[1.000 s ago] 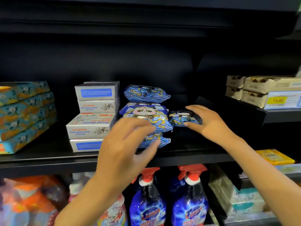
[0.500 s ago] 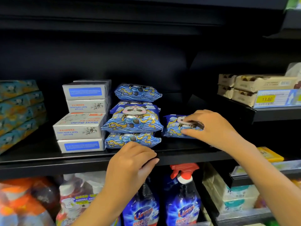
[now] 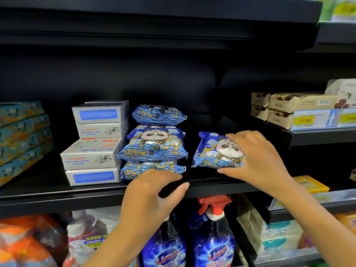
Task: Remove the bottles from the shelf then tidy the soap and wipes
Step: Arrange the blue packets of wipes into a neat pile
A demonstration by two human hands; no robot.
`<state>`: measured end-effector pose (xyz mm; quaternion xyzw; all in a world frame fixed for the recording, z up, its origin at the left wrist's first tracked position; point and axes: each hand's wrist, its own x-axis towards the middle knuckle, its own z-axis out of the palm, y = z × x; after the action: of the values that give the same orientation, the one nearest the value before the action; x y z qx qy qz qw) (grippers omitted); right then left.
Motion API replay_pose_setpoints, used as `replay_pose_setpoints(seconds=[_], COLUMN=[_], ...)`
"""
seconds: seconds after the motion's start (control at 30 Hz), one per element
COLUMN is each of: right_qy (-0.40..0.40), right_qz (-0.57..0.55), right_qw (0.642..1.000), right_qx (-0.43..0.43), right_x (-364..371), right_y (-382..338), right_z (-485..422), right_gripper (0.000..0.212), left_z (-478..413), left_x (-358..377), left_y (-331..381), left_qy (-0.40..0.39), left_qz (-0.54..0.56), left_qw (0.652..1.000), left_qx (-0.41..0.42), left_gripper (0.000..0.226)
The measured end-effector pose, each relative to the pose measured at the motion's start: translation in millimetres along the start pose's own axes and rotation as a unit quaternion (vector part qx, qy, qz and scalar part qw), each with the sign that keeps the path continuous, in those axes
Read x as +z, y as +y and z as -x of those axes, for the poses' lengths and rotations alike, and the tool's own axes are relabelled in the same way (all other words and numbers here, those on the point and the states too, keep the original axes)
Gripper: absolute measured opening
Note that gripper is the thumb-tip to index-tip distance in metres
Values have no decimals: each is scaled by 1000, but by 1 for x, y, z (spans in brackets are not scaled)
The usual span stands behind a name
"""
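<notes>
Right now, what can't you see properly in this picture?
All in the head view.
The loose wipes pack: right side hidden under the right hand.
The left spray bottle: trigger top hidden behind the left hand.
The teal boxes: cut off by the left edge, print blurred.
The price label: fine print too small to read.

Glossy, crinkled plastic film on the wipes pack (image 3: 213, 151) at three o'clock; soap boxes (image 3: 92, 153) at nine look matt cardboard. Shelf (image 3: 57, 197) is matt black, smooth. Shiny plastic spray bottles (image 3: 212, 247) at six.
</notes>
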<state>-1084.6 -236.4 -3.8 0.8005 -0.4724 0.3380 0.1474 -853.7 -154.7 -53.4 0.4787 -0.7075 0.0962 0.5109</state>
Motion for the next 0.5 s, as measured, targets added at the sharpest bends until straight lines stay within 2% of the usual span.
replay_pose_setpoints(seconds=[0.1,0.17,0.27,0.33,0.4,0.5], right_qy=[129,167,188,200,188,133], right_qz=[-55,-69,-23,8,-1,-100], right_qw=[989,978,966,957,956,966], right_qx=[-51,-101,-178,-210,-227,-197], right_x=[-12,-24,-32,-28,-25,-34], right_y=[-5,-15,-31,-41,-47,-48], right_z=[14,18,19,17,15,15], right_gripper=[81,76,66,63,65,79], left_z=[-15,-29,-46,-52,-53,-50], left_x=[-7,-11,-14,-14,-16,-18], left_y=[22,34,42,46,51,47], left_qy=[-10,-43,-109,-129,-115,-68], left_qz=[146,236,285,320,365,376], left_qw=[982,952,928,915,899,903], left_qx=[-119,-189,-214,-211,-211,-194], left_gripper=[31,35,52,43,28,25])
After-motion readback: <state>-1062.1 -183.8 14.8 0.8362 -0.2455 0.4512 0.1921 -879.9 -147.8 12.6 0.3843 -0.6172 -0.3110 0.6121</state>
